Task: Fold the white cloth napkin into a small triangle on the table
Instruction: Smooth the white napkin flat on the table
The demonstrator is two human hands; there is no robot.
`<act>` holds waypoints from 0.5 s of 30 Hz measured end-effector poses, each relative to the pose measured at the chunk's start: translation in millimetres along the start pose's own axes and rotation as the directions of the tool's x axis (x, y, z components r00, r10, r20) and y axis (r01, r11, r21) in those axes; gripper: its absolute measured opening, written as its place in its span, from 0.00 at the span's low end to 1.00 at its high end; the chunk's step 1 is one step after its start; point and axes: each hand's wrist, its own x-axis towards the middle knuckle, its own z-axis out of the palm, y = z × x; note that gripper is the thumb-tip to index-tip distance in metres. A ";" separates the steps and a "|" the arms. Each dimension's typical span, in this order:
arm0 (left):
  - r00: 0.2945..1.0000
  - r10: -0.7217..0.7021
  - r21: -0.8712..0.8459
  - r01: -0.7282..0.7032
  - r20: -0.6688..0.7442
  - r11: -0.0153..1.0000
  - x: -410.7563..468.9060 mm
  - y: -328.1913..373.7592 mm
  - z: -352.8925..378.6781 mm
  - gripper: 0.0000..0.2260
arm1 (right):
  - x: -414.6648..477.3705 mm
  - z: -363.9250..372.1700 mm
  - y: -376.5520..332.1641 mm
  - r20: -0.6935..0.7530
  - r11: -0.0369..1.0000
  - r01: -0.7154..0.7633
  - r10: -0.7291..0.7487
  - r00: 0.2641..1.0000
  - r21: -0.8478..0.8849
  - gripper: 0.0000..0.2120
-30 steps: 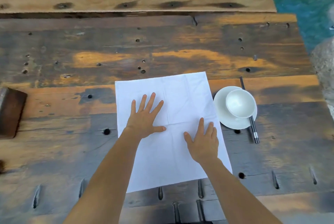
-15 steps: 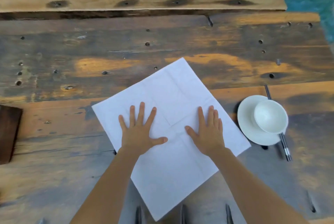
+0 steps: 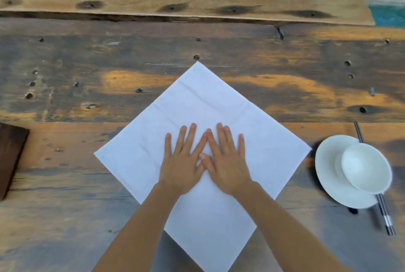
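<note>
- Napkin [image 3: 219, 105]: the white cloth lies flat and unfolded at the centre of the frame. A second ago its edges ran roughly square to me; it now sits as a diamond, one corner pointing to the upper centre and one toward the lower edge.
- Meaning: I judge the cloth is set for a corner-to-corner diagonal fold; no fold is made yet.
- Left hand [image 3: 183, 163] and right hand [image 3: 225, 162]: both rest palm-down on the cloth's middle, fingers spread, gripping nothing. Earlier apart, they now meet, thumbs touching.
- Table [image 3: 65, 217]: weathered wooden planks bear the cloth.
- Saucer [image 3: 328, 175], bowl [image 3: 366, 167], chopsticks [image 3: 383, 212]: right of frame, clear of the cloth's right corner.
</note>
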 end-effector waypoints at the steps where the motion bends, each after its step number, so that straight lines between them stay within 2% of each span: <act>1: 1.000 0.000 0.007 0.000 -0.008 1.000 -0.1 -3.0 3.2 0.28 | -2.4 3.1 2.2 -0.010 1.000 -0.007 0.007 1.000 -0.028 0.32; 4: 0.996 -0.075 -0.003 0.075 -0.038 0.997 -3.3 -9.4 6.4 0.27 | -15.1 1.8 29.2 -0.048 0.991 -0.068 0.063 0.997 -0.119 0.32; 7: 0.986 -0.160 -0.003 0.160 -0.041 0.987 -4.1 -17.7 5.7 0.27 | -31.9 -10.3 65.4 -0.043 0.969 -0.184 0.179 0.983 -0.163 0.33; 11: 0.955 -0.293 -0.008 0.293 -0.036 0.956 -10.6 -50.3 1.9 0.28 | -48.5 -26.2 102.2 -0.024 0.934 -0.334 0.334 0.942 -0.123 0.34; 15: 0.897 -0.441 -0.046 0.440 -0.010 0.897 -27.8 -96.0 -6.3 0.28 | -55.3 -29.3 111.6 -0.041 0.924 -0.368 0.366 0.930 -0.109 0.34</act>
